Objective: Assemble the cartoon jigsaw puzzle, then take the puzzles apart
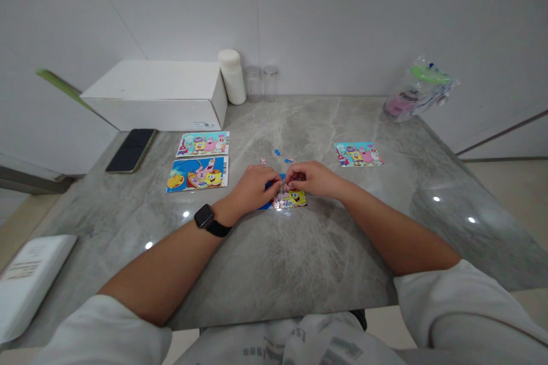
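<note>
A small cartoon jigsaw puzzle (291,198) lies on the grey marble table (299,251), partly hidden by my hands. My left hand (252,185), with a black watch on its wrist, and my right hand (310,178) meet just above the puzzle. Both pinch with closed fingers at one spot, on a small puzzle piece (283,184) that I can barely make out. A few loose puzzle pieces (277,155) lie just beyond my hands.
Two finished cartoon pictures (200,158) lie to the left and another one (358,154) to the right. A black phone (131,150), a white box (160,94), a white bottle (232,76), two jars (261,83) and a plastic bag (417,90) stand farther back. White paper (29,279) lies near left.
</note>
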Motion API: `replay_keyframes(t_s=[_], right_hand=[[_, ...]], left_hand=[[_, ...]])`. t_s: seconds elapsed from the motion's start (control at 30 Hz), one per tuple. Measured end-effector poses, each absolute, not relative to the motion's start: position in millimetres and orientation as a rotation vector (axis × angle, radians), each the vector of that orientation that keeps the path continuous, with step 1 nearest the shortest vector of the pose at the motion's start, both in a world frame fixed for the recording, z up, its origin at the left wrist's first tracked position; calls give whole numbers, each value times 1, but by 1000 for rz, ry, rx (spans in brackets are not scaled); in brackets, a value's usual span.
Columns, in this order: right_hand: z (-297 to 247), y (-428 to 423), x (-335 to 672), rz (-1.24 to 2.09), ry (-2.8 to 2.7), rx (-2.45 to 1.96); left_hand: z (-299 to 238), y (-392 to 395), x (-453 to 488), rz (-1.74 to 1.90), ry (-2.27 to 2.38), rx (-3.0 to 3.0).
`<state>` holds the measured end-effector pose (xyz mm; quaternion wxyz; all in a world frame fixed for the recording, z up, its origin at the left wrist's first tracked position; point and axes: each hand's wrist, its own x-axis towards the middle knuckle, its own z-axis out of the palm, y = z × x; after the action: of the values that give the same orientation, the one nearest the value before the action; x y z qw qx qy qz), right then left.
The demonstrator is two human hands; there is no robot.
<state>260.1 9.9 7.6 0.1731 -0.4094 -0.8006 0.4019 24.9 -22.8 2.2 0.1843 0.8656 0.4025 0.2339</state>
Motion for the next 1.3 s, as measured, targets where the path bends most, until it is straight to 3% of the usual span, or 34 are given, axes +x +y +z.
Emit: replay_keyframes(t_s=[1.0, 1.3], right_hand=[[6, 8, 256, 1043, -2360, -1206], [1, 13, 259, 1378, -2092, -1162]], left_hand=[[-2, -21, 22, 655, 1148, 2472], [1, -23, 22, 637, 1152, 2508]])
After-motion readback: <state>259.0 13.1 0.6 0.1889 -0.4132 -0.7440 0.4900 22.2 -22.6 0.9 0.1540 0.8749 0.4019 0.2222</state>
